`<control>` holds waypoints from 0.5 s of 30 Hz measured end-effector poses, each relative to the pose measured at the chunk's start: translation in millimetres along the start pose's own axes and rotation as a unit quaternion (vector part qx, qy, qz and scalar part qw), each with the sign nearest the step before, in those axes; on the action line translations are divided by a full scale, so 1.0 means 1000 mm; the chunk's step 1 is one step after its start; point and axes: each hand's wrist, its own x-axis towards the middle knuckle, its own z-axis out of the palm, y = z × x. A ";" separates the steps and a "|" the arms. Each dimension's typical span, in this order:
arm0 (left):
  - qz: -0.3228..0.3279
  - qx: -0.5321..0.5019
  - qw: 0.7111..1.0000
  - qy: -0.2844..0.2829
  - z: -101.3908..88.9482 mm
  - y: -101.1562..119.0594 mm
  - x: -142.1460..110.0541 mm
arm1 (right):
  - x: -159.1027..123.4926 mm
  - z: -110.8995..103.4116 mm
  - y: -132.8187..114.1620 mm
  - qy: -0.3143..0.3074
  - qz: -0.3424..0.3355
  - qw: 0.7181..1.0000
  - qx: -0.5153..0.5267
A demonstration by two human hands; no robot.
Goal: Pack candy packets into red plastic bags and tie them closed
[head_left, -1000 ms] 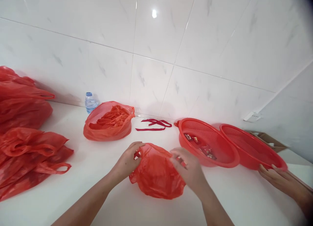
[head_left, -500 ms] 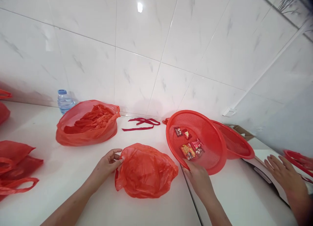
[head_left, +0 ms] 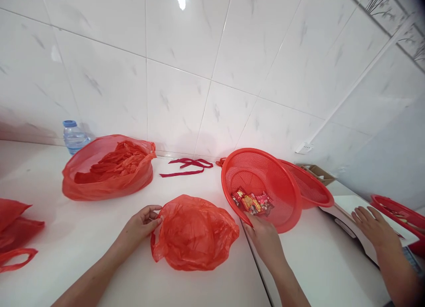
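Grip, left hand [head_left: 138, 227]: closed on edge of open red bag [head_left: 195, 238] on desk [head_left: 133, 285]. Right hand [head_left: 265, 241] shifted from bag to basket [head_left: 265, 176] rim; basket now tilted, snack packets [head_left: 251, 202] bunched together. Bag left to one hand.

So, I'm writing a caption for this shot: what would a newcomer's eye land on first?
Probably the open red bag in the middle, its edge in the left hand. Then the tilted red basket to its right, wrappers inside, its rim in the right hand.
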 end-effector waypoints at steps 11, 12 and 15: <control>0.005 -0.015 1.000 -0.002 -0.001 -0.003 0.001 | -0.035 -0.008 0.007 -0.012 0.024 0.999 0.031; 0.007 -0.016 1.000 -0.003 -0.001 -0.004 0.002 | -0.040 -0.010 0.010 -0.014 0.028 0.999 0.030; 0.015 -0.017 1.000 -0.002 -0.002 -0.006 0.004 | -0.054 -0.017 0.019 -0.028 0.049 0.998 0.030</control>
